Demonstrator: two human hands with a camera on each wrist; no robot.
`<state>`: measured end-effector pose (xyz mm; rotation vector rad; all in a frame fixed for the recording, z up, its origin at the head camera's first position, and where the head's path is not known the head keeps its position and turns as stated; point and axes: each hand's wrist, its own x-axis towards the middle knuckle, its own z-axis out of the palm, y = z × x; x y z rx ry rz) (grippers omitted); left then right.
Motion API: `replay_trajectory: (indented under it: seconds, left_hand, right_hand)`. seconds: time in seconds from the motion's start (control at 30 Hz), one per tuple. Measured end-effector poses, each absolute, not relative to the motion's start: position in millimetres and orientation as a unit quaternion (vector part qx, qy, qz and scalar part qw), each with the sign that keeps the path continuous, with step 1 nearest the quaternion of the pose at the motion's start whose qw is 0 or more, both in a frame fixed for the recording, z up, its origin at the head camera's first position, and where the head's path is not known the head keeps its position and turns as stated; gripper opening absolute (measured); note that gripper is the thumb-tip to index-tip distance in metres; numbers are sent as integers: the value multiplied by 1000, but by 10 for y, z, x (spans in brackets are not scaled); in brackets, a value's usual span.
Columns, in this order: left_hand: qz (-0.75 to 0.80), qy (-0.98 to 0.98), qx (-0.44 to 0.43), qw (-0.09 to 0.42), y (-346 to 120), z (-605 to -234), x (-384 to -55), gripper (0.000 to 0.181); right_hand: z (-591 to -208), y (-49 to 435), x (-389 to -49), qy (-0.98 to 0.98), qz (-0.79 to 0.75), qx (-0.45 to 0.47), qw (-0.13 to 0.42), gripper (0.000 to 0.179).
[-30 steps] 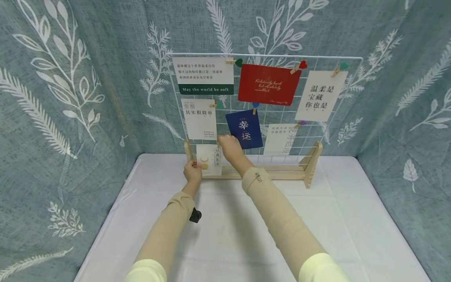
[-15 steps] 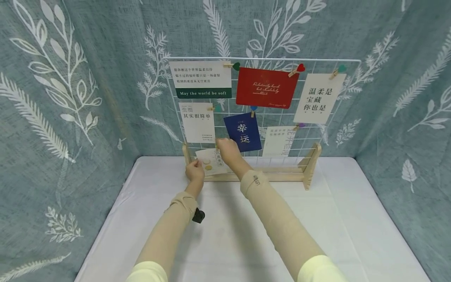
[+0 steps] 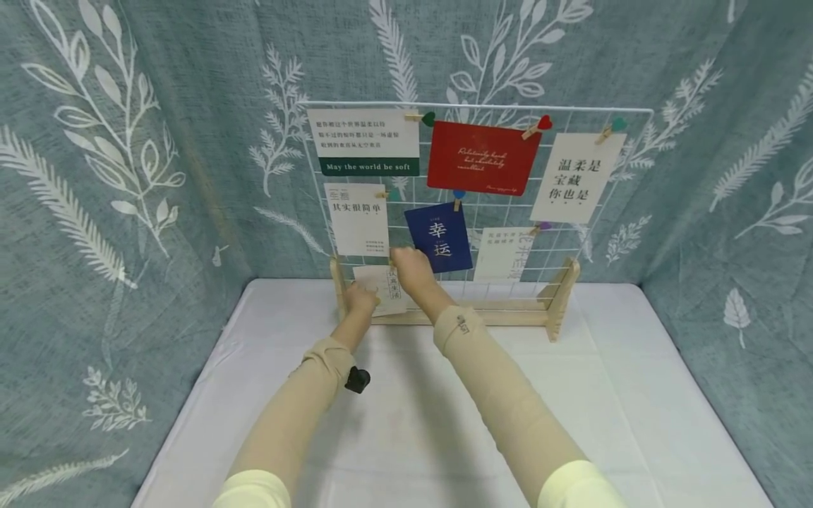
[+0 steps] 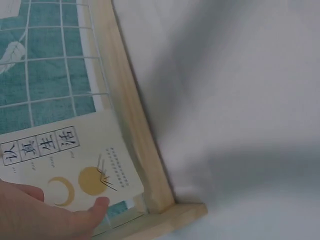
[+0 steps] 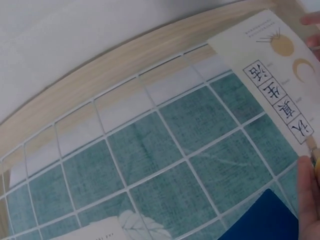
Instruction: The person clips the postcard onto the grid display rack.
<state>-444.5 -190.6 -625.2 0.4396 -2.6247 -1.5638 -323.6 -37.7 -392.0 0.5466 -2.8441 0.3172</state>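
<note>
Low at the left of the white wire grid point(image 3: 502, 201), a white card with a gold moon and sun point(image 4: 90, 160) lies almost straight against the wires. My left hand point(image 3: 360, 300) holds its left edge, two digits showing at the card's border in the left wrist view. At the card's upper right corner my right hand point(image 3: 414, 269) pinches a small wooden clothespin point(image 5: 311, 143), of which a bit of yellow shows. Most of the clothespin is hidden by the fingers. A blue card point(image 3: 440, 237) hangs just right of that hand.
Other clipped cards surround the hands: a white-and-green card point(image 3: 365, 141), a red card point(image 3: 483, 156), a white card point(image 3: 578, 176), a pale card point(image 3: 502, 252) and another white card point(image 3: 358, 229). A wooden stand point(image 3: 559, 300) carries the grid on a white-covered table point(image 3: 508, 423).
The moon card swung to a tilt, its lower end going right, then came back somewhat straighter. My left hand shifted right and up over its left part. My right hand stayed at the corner.
</note>
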Motion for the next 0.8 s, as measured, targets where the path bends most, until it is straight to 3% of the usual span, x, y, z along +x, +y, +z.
replay_trajectory:
  seconds: [0.03,0.13,0.27,0.47,0.57,0.8]
  left_hand:
    - [-484,-862,146,18,-1883,-6185,-4428,56]
    - [-540,-824,170,14,-1762,-5462,-3894,60]
    - [-517,-840,162,13,-1752,-5272,-3805,63]
    - [-532,-833,152,2,-1768,-5339,-3901,62]
    - [-534,-834,140,12,-1830,-5553,-4070,61]
    - [-572,-810,123,29,-1926,-5903,-4339,76]
  right_hand:
    - [-3926,-376,-3237,-970,108,185,115,15]
    - [-3953,-374,-3243,-969,103,188,124,16]
    - [-3968,-369,-3246,-967,98,192,137,16]
    - [-3974,-375,-3223,-966,119,195,119,18]
    - [-3989,-382,-3204,-965,131,196,115,18]
    - [-4043,-360,-3139,-956,218,167,103,27]
